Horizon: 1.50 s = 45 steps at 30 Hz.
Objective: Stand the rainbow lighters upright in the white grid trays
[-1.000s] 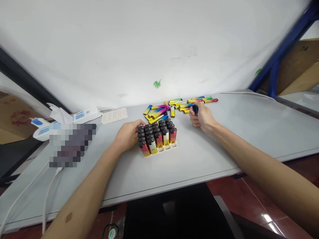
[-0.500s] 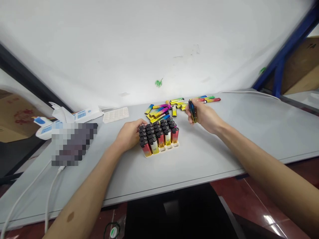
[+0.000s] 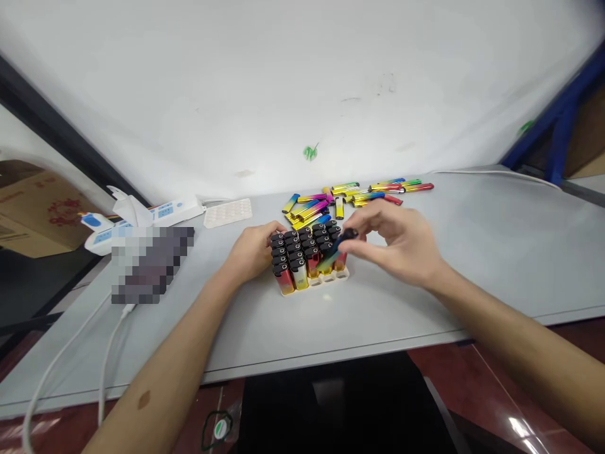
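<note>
A white tray (image 3: 329,279) holds rows of upright lighters (image 3: 299,272) with black tops; a few holes at its front right show no lighter. My left hand (image 3: 255,251) rests against the tray's back left side, its fingertips partly hidden behind the lighters. Between thumb and fingers, my right hand (image 3: 394,243) grips a blue-and-yellow lighter (image 3: 336,250), tilted over the front right part of the tray. Behind the tray lies a loose pile of shiny coloured lighters (image 3: 307,208), with more of them (image 3: 378,192) farther right.
An unfilled white tray (image 3: 229,213) lies at the back left, beside a power strip (image 3: 174,211) with plugs. A pixelated dark device (image 3: 155,265) with a white cable (image 3: 106,353) is on the left. A white wall rises behind the grey table (image 3: 283,340).
My right hand has moved left and towards me with the lighter, from beside the pile to over the tray. My left hand keeps its place at the tray. The camera view has shifted slightly.
</note>
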### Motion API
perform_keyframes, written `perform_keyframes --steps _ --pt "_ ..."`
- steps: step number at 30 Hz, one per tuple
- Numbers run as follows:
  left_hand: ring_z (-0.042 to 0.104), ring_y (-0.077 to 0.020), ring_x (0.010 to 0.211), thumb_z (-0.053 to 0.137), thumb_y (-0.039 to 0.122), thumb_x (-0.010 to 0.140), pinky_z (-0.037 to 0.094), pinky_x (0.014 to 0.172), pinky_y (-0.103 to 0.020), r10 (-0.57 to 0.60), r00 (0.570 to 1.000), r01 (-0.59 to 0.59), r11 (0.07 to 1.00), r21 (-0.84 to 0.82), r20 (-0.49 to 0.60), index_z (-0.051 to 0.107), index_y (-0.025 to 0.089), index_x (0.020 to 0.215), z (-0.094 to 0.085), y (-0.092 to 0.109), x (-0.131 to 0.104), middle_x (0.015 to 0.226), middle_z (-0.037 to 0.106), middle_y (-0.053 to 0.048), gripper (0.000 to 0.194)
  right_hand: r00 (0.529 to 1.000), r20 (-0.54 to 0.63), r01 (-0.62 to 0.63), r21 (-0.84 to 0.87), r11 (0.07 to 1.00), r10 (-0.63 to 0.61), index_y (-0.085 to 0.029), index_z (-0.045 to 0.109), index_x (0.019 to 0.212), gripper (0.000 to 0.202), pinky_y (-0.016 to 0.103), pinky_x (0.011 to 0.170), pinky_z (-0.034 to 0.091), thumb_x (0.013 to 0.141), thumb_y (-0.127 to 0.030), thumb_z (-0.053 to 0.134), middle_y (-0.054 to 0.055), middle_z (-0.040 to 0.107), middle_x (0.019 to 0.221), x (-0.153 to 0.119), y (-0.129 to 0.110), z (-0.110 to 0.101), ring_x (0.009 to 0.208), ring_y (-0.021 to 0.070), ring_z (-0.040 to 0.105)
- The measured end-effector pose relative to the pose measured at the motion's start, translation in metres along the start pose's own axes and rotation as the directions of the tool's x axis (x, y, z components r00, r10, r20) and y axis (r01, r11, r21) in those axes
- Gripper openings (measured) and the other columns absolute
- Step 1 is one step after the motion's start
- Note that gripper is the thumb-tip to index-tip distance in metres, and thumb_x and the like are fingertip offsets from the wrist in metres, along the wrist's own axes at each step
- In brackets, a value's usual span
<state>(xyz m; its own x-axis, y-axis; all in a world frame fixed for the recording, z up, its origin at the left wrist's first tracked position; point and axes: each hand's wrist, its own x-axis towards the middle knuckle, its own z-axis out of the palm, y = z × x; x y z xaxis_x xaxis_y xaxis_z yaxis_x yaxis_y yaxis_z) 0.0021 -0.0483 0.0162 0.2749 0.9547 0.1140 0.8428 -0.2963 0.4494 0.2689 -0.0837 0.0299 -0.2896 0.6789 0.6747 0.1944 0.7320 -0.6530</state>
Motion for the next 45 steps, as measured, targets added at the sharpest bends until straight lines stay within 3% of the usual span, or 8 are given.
perform_keyframes --steps 3,6,18,25,31,36,42,45 --pt "0.067 -0.0218 0.078 0.050 0.021 0.072 0.045 0.069 -0.029 -0.002 1.000 0.002 1.000 -0.019 0.003 0.066 0.021 0.100 -0.001 0.001 -0.001 0.085 0.075 -0.002 0.032 0.974 0.067 0.227 -0.210 0.951 -0.218 -0.021 0.068 0.092 0.022 0.024 0.054 0.052 0.081 -0.035 0.081 0.000 0.069 0.074 -0.009 -0.003 0.014 0.056 0.0101 0.060" --pt "0.067 -0.0216 0.078 0.050 0.021 0.072 0.046 0.068 -0.029 0.007 1.000 -0.007 1.000 -0.012 -0.004 0.066 0.021 0.100 0.000 0.002 -0.001 0.086 0.075 -0.002 0.032 0.951 0.127 0.305 -0.272 0.913 -0.281 -0.020 0.066 0.094 0.021 0.020 0.049 0.049 0.088 -0.038 0.074 -0.004 0.065 0.064 -0.016 0.001 0.023 0.050 0.0080 0.056" --pt "0.066 -0.0201 0.077 0.051 0.020 0.073 0.044 0.067 -0.027 0.015 1.000 -0.015 1.000 -0.006 -0.004 0.066 0.023 0.099 0.002 -0.004 0.000 0.087 0.074 0.000 0.030 0.932 0.100 0.355 -0.458 0.815 -0.349 -0.020 0.061 0.083 0.029 0.018 0.048 0.046 0.093 -0.048 0.065 -0.001 0.077 0.078 -0.020 0.006 0.032 0.048 0.0061 0.059" --pt "0.065 -0.0206 0.078 0.052 0.021 0.074 0.043 0.068 -0.028 0.030 1.000 -0.030 1.000 -0.006 0.000 0.065 0.023 0.098 0.002 -0.003 0.001 0.087 0.074 -0.001 0.028 0.893 0.164 0.448 -0.421 0.789 -0.419 -0.020 0.060 0.087 0.019 0.018 0.048 0.042 0.092 -0.035 0.069 -0.002 0.075 0.080 -0.018 0.008 0.030 0.057 0.0060 0.063" --pt "0.065 -0.0203 0.078 0.051 0.020 0.075 0.044 0.069 -0.028 0.028 1.000 -0.028 1.000 -0.014 -0.002 0.066 0.024 0.099 0.003 -0.004 0.000 0.088 0.075 0.000 0.028 0.893 0.220 0.450 -0.437 0.779 -0.393 -0.020 0.064 0.089 0.019 0.020 0.050 0.042 0.094 -0.037 0.067 -0.003 0.074 0.079 -0.017 0.009 0.026 0.059 0.0063 0.061" --pt "0.066 -0.0206 0.078 0.051 0.019 0.074 0.045 0.069 -0.028 0.024 1.000 -0.024 1.000 -0.007 0.001 0.066 0.023 0.099 0.001 -0.002 0.000 0.088 0.075 -0.001 0.029 0.862 0.262 0.506 -0.467 0.725 -0.433 -0.017 0.072 0.100 0.024 0.022 0.047 0.040 0.095 -0.040 0.064 -0.001 0.072 0.077 -0.014 0.005 0.023 0.052 0.0062 0.056" --pt "0.067 -0.0205 0.079 0.052 0.020 0.075 0.046 0.069 -0.028 0.021 1.000 -0.021 1.000 0.008 -0.002 0.066 0.023 0.099 0.000 -0.002 0.001 0.089 0.076 -0.001 0.029 0.885 0.250 0.465 -0.438 0.770 -0.392 -0.020 0.074 0.097 0.023 0.022 0.047 0.040 0.098 -0.038 0.059 -0.004 0.067 0.062 -0.014 0.005 0.021 0.046 0.0067 0.051" --pt "0.067 -0.0208 0.079 0.051 0.020 0.075 0.046 0.069 -0.028 0.025 1.000 -0.024 1.000 0.013 -0.003 0.066 0.023 0.099 0.001 -0.003 0.001 0.090 0.076 -0.001 0.028 0.903 0.146 0.425 -0.438 0.792 -0.404 -0.021 0.071 0.096 0.021 0.023 0.047 0.040 0.098 -0.036 0.056 -0.004 0.065 0.061 -0.012 0.010 0.015 0.046 0.0075 0.049"
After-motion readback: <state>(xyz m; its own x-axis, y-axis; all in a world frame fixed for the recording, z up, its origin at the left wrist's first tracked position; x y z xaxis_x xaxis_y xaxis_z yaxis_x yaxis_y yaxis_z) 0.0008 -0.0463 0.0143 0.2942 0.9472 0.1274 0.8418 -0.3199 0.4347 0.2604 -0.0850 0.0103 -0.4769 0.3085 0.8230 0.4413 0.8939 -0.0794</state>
